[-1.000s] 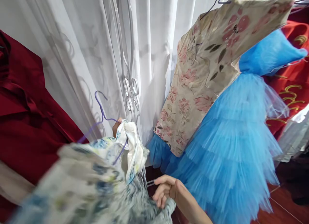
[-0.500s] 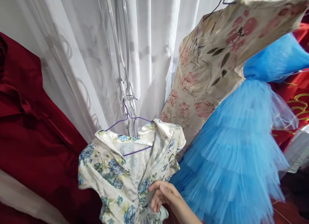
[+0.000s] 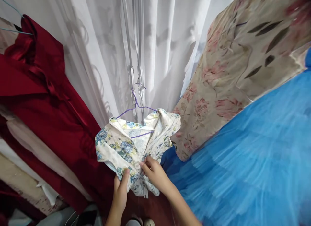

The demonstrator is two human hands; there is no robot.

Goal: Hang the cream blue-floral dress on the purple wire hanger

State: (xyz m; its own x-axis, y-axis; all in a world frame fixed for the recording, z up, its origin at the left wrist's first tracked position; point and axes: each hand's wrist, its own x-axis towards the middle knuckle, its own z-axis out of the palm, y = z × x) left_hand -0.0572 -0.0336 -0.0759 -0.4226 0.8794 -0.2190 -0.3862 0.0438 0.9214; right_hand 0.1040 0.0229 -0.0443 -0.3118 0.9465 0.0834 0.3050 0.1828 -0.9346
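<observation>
A white dress (image 3: 116, 143) with blue and yellow flowers hangs in front of me on a purple wire hanger (image 3: 136, 104). The hanger's hook is up against thin hanging metal rods (image 3: 136, 51). At the dress's left side, my left hand (image 3: 121, 187) grips the cloth near the waist, thumb in front and fingers behind it. My right hand (image 3: 153, 171) pinches the front edge at the bottom of the neckline. The lower part of the dress is bunched up and partly hidden behind the hands.
Dark red garments (image 3: 48, 80) hang at the left. On the right are a beige dress with pink flowers (image 3: 218, 86) and a blue tulle dress (image 3: 238, 161). Behind runs a white curtain (image 3: 160, 41). Shoes (image 3: 141, 221) show on the reddish floor (image 3: 155, 206).
My left hand has come into view and taken hold of the dress. My right hand has shifted up to the front edge and closed on it. The view has tipped downward.
</observation>
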